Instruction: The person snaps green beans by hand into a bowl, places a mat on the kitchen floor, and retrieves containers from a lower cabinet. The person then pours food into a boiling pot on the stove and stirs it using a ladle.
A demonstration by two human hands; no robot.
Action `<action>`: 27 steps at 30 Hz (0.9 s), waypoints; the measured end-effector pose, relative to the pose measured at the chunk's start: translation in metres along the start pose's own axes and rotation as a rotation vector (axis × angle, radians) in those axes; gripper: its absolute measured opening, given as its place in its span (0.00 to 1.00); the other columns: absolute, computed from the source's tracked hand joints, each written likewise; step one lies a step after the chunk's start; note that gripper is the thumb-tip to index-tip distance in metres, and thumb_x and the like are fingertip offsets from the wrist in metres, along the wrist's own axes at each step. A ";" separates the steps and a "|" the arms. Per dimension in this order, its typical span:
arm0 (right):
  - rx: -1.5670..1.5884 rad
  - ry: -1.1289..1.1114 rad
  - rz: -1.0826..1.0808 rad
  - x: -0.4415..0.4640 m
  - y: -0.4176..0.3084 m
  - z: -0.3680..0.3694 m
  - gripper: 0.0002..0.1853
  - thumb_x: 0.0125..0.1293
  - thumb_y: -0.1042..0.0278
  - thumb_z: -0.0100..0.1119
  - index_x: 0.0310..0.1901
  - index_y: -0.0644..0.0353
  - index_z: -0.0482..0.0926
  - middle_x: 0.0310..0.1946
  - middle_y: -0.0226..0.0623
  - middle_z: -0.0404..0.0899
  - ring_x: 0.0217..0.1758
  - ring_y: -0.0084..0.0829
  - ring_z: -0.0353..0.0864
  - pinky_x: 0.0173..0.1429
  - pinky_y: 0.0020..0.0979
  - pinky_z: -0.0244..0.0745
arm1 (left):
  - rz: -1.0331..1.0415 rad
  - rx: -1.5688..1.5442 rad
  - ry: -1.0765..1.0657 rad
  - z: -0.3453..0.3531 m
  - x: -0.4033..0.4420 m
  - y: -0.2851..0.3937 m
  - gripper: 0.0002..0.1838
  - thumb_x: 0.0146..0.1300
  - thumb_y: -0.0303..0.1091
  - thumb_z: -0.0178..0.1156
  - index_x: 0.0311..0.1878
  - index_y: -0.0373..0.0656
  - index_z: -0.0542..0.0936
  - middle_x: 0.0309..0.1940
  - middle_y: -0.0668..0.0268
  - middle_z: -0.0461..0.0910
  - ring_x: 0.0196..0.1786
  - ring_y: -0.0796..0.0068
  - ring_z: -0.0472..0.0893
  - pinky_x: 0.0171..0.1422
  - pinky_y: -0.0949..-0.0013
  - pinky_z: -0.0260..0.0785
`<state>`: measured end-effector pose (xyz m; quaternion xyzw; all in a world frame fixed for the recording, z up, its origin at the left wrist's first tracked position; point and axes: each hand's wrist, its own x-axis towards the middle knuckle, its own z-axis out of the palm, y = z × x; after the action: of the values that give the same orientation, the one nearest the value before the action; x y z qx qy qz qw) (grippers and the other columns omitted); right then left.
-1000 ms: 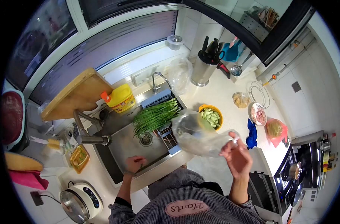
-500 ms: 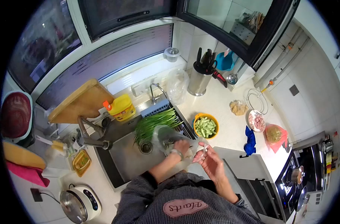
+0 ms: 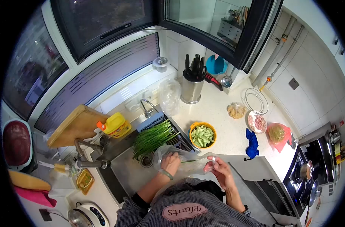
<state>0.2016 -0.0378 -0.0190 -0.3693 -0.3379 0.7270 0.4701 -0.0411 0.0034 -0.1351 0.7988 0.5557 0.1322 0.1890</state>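
A clear plastic bag (image 3: 198,166) is held over the near edge of the sink (image 3: 124,168), at the lower centre of the frame. Its right end is pinched between the thumb and fingers of the right hand (image 3: 220,170), while the left hand (image 3: 170,162) is placed at its left end with fingers curled, seemingly within the mouth of the film; whether anything is gripped by those fingers cannot be told. A thin green strand (image 3: 187,161) is seen through the plastic, between the two hands. Just above the left hand, a bunch of long green chives (image 3: 154,137) is laid across the sink, its right side rested on a dish rack (image 3: 182,142). To the right of the rack, cut pale-green vegetable pieces (image 3: 202,137) are held in an orange colander (image 3: 215,135) on the counter (image 3: 229,130). Farther right, sliced raw meat (image 3: 260,123) is set out on a white plate (image 3: 252,127), with a crumpled blue bag (image 3: 252,144) and a pink plastic bag (image 3: 284,142) placed near it. At the left of centre, a yellow detergent bottle (image 3: 118,125) is stood beside a wooden cutting board (image 3: 72,126).
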 end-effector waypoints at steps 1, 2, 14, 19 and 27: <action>-0.058 -0.015 -0.015 0.000 0.000 -0.001 0.21 0.67 0.64 0.52 0.59 0.63 0.70 0.42 0.39 0.78 0.48 0.31 0.77 0.60 0.32 0.66 | 0.064 0.025 0.035 -0.011 -0.005 0.007 0.13 0.49 0.28 0.64 0.40 0.40 0.83 0.47 0.59 0.76 0.52 0.58 0.75 0.55 0.59 0.72; -0.057 -0.012 -0.012 0.001 -0.001 -0.002 0.21 0.67 0.64 0.52 0.59 0.63 0.70 0.42 0.39 0.78 0.48 0.31 0.77 0.60 0.32 0.66 | 0.128 0.048 0.070 -0.022 -0.009 0.013 0.14 0.49 0.30 0.65 0.42 0.42 0.83 0.46 0.61 0.76 0.53 0.59 0.74 0.57 0.60 0.69; -1.301 -0.043 -0.440 0.023 -0.004 0.004 0.40 0.49 0.65 0.73 0.65 0.53 0.66 0.65 0.49 0.63 0.70 0.45 0.58 0.65 0.47 0.60 | -0.225 -0.591 0.192 -0.076 -0.043 0.020 0.18 0.56 0.32 0.63 0.51 0.39 0.78 0.40 0.52 0.80 0.42 0.56 0.80 0.46 0.59 0.73; -1.032 -0.177 -0.411 0.067 0.063 0.007 0.32 0.53 0.71 0.66 0.62 0.53 0.70 0.59 0.48 0.71 0.67 0.49 0.64 0.63 0.48 0.65 | 0.095 -0.567 0.062 -0.085 -0.001 0.062 0.17 0.59 0.35 0.63 0.49 0.40 0.79 0.37 0.54 0.82 0.39 0.58 0.82 0.43 0.63 0.75; -0.593 0.209 0.044 0.070 0.044 -0.031 0.11 0.69 0.68 0.47 0.40 0.62 0.81 0.22 0.26 0.72 0.25 0.18 0.68 0.29 0.22 0.63 | -0.195 -0.732 0.117 -0.071 0.133 -0.026 0.22 0.62 0.42 0.62 0.54 0.37 0.76 0.45 0.55 0.82 0.46 0.63 0.83 0.48 0.66 0.75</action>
<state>0.1890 0.0170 -0.0870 -0.5701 -0.4769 0.5649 0.3583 -0.0470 0.1470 -0.0835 0.6129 0.5548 0.3486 0.4416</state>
